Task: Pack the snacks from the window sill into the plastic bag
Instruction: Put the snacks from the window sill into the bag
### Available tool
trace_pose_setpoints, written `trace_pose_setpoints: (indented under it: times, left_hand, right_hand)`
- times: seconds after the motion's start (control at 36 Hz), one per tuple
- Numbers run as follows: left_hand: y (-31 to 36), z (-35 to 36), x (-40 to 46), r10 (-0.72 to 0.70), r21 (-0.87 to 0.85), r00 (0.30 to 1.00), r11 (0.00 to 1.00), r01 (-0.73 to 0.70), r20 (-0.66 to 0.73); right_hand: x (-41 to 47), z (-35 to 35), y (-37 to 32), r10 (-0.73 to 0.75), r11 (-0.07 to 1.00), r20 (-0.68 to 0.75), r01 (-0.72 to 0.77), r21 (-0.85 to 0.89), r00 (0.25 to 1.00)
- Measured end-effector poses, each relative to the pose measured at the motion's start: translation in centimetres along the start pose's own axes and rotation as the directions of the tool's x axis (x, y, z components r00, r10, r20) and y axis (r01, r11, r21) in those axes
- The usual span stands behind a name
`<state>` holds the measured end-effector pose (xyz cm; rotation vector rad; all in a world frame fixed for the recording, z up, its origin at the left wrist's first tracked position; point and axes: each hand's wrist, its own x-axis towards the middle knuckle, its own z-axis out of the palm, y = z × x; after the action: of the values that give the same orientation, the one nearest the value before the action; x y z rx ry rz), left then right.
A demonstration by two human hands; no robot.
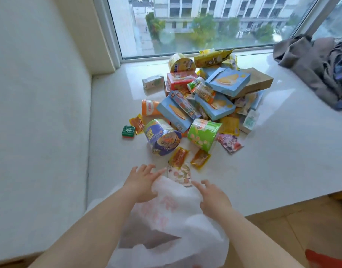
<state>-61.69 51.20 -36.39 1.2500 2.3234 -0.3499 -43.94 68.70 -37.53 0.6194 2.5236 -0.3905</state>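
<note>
A heap of snacks (pixel 203 101) lies on the white window sill (pixel 282 161): blue boxes, cups, small foil packets. A purple cup (pixel 162 137) and a green cup (pixel 203 134) lie on their sides at the near edge of the heap. Closest to me are an orange packet (pixel 178 157) and a pink packet (pixel 180 175). A white translucent plastic bag (pixel 166 219) with red print hangs over the sill's front edge. My left hand (pixel 141 182) touches the bag's top edge with fingers spread. My right hand (pixel 212 198) rests on the bag, fingers straight, just below the pink packet.
A white wall (pixel 40 113) closes off the sill on the left. The window glass (pixel 205 26) stands behind the heap. Crumpled grey clothing (pixel 317 68) lies at the sill's far right. A small green box (pixel 128 131) sits apart, left of the heap.
</note>
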Motion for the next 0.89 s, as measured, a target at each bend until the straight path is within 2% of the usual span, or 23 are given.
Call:
trace_pose_setpoints:
  times: [0.08,0.17,0.28,0.39,0.47,0.53,0.61,0.75,0.89]
  left_hand:
    - [0.2,0.5,1.0,-0.038,-0.15,0.991,0.987,0.057,0.126]
    - [0.5,-0.1,2.4,-0.088,-0.301,0.984,0.944,0.132,0.156]
    - [1.2,-1.1,4.8,-0.043,-0.282,0.995,0.957,0.068,0.093]
    - [2.7,-1.4,7.6,-0.035,-0.44,0.999,0.898,0.013,-0.042]
    - [4.1,-1.3,10.1,-0.029,-0.504,0.997,0.864,-0.013,-0.076]
    - [4.9,-1.0,11.6,0.017,-0.473,0.998,0.88,-0.04,-0.053]
    - [5.2,-0.5,13.4,0.079,-0.328,0.997,0.941,-0.078,-0.011]
    - [5.1,1.3,14.7,0.061,-0.203,0.995,0.978,-0.045,0.074]
    - [5.2,2.2,16.0,0.057,-0.212,0.998,0.976,-0.056,-0.003]
  right_hand:
    - [1.3,0.1,0.1,0.018,0.998,0.068,-0.021,0.051,0.998]
    - [2.7,-0.4,0.0,0.013,0.999,0.077,-0.016,0.042,0.997]
    - [4.9,-1.1,-0.4,0.127,0.97,-0.002,-0.124,0.211,0.992]
    - [7.5,-1.4,0.2,0.183,0.96,-0.009,-0.177,0.216,0.983]
    - [9.1,-1.6,0.8,0.221,0.957,-0.05,-0.206,0.205,0.974]
    - [10.1,-1.6,1.2,0.233,0.959,-0.083,-0.215,0.185,0.969]
    - [11.6,-1.7,1.8,0.223,0.966,-0.123,-0.202,0.161,0.967]
    - [13.9,-1.6,2.2,0.168,0.977,-0.131,-0.147,0.155,0.977]
    - [14.9,-1.0,3.1,0.186,0.977,-0.115,-0.171,0.126,0.976]
